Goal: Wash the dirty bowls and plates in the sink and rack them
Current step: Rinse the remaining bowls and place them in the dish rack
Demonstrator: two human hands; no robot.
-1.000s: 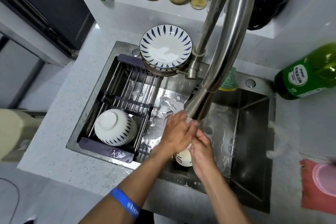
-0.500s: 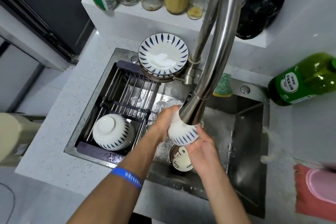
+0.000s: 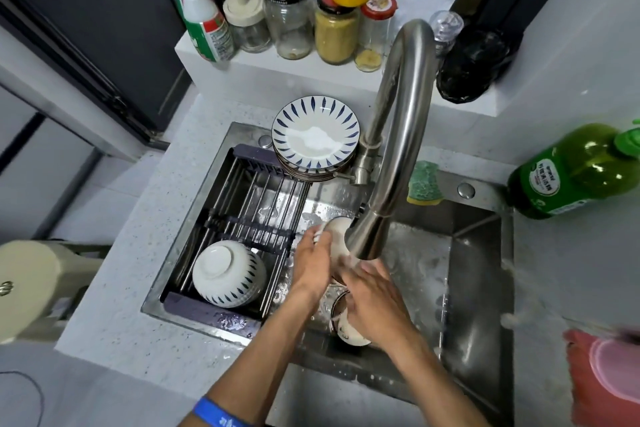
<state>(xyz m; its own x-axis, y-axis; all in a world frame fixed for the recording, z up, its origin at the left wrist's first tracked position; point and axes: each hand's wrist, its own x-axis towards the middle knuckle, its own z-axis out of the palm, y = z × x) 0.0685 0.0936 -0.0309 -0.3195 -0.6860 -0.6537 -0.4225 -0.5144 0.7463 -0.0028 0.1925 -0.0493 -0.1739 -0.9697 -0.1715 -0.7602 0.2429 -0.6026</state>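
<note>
Under the tap spout I hold a white bowl with blue marks (image 3: 334, 236), tilted on its side. My left hand (image 3: 311, 265) grips its rim and outer wall. My right hand (image 3: 372, 298) lies over its lower part with fingers spread; the spout hides much of the bowl. Below my right hand a patterned cup (image 3: 348, 329) lies in the sink (image 3: 467, 288). An upturned white bowl (image 3: 228, 274) sits in the dish rack (image 3: 249, 204) over the sink's left side. A stack of blue-rimmed plates (image 3: 315, 137) rests at the rack's far end.
The steel tap (image 3: 398, 135) arches over the sink's middle. A green sponge (image 3: 423, 183) lies on the back rim, a green detergent bottle (image 3: 571, 172) on the right counter. Jars and a spray bottle (image 3: 202, 15) stand on the back ledge. A pink item (image 3: 616, 371) is at right.
The bowl has turned from bottom-up to lying on its side under the spout. My right hand has moved from cupping it below to lying over it. The view tilted up.
</note>
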